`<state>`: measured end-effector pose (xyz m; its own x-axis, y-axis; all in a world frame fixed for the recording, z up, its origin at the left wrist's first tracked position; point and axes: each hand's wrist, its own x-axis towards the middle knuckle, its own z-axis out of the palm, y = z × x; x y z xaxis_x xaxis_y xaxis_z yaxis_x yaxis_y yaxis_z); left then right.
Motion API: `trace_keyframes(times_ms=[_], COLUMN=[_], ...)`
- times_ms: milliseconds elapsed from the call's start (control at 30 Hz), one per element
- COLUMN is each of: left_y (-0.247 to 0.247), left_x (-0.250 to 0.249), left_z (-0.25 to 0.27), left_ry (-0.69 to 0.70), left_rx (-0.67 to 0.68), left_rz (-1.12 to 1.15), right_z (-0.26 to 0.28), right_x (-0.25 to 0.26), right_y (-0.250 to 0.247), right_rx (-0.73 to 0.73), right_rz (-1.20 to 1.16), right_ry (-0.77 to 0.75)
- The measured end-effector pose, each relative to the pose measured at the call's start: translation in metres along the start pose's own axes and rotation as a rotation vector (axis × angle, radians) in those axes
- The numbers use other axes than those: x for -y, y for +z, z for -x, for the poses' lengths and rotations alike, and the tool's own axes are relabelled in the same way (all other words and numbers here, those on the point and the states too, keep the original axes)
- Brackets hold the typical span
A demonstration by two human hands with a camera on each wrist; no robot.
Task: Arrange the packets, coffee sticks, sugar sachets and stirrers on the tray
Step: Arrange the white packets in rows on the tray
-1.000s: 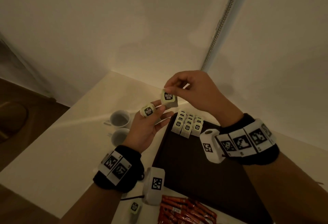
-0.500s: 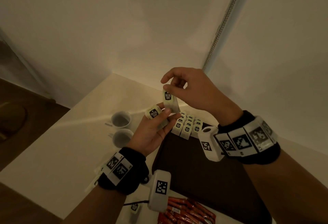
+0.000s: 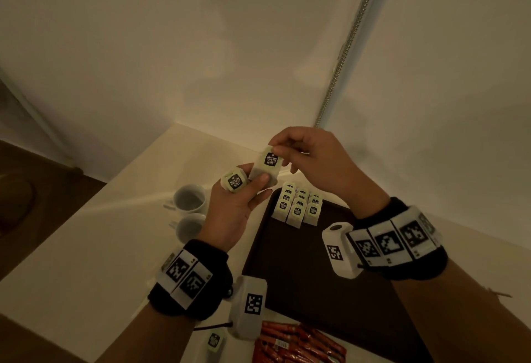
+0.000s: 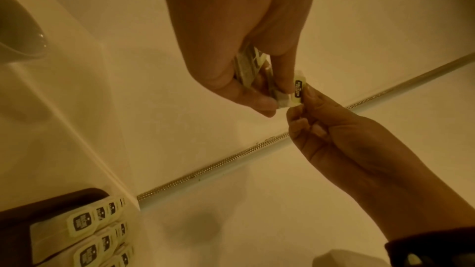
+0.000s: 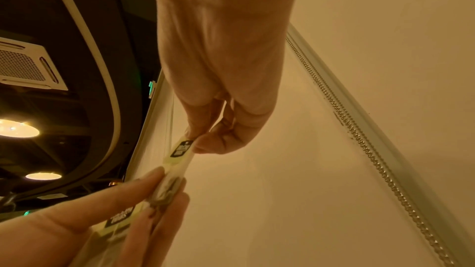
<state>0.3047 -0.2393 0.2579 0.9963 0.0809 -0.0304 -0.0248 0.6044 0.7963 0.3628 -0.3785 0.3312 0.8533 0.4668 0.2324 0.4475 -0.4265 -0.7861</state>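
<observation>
Above the table corner, my right hand (image 3: 283, 152) pinches the top of a pale green tea packet (image 3: 267, 163) with a black label. The same packet (image 4: 297, 88) is edge-on in the left wrist view. My left hand (image 3: 244, 187) holds a second tea packet (image 3: 235, 181) between its fingers, and its thumb touches the lower end of the first one. The right wrist view has the pinched packet (image 5: 180, 150) above my left fingers (image 5: 144, 182). Below the hands, a dark tray (image 3: 310, 270) carries rows of several tea packets (image 3: 297, 207) at its far end.
Two white cups (image 3: 189, 199) stand on the table left of the tray. A pile of red coffee sticks (image 3: 296, 345) lies at the near edge, with one loose tea packet (image 3: 215, 341) beside it. White walls meet behind the table corner.
Both hands have come closer together. The right hand has turned its packet upright and lowered it so that its bottom end now meets the left thumb.
</observation>
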Motion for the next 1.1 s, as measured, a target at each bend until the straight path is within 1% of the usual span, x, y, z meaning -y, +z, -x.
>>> trace_keyframes(times_ms=[133,233,300,367,500,600,700,767,833,933,1100], left_y=[-0.001,-0.008,-0.019,-0.03,-0.043,-0.047,-0.05,-0.051,-0.051,-0.05,-0.05], left_x=[0.003,0.003,0.002,0.002,0.002,0.004,0.007,0.008,0.009,0.013,0.017], left_z=[-0.001,-0.003,-0.005,-0.006,-0.008,-0.009,-0.011,-0.013,-0.016,-0.019,-0.022], left_ry=[-0.065,-0.195,-0.267,-0.298,-0.316,-0.328,-0.329,-0.335,-0.34,-0.349,-0.353], left_rx=[0.004,-0.081,-0.132,-0.155,-0.167,-0.176,-0.188,-0.192,-0.195,-0.195,-0.194], left_rz=[0.031,0.132,0.19,0.236,0.244,0.225,0.214,0.208,0.204,0.188,0.163], right_z=[0.002,0.006,0.009,0.015,0.034,0.052,0.064,0.067,0.066,0.061,0.05], right_x=[-0.004,-0.013,-0.028,-0.054,-0.119,-0.161,-0.189,-0.204,-0.215,-0.227,-0.24], right_y=[-0.005,-0.013,-0.018,-0.019,-0.01,0.002,0.014,0.02,0.023,0.024,0.026], right_rx=[0.023,-0.017,-0.025,0.022,0.177,0.284,0.345,0.322,0.231,0.09,0.036], right_rz=[-0.001,0.044,0.13,0.241,0.406,0.427,0.419,0.394,0.369,0.356,0.359], right_ry=[0.002,0.006,0.033,0.12,0.36,0.519,0.616,0.653,0.674,0.664,0.661])
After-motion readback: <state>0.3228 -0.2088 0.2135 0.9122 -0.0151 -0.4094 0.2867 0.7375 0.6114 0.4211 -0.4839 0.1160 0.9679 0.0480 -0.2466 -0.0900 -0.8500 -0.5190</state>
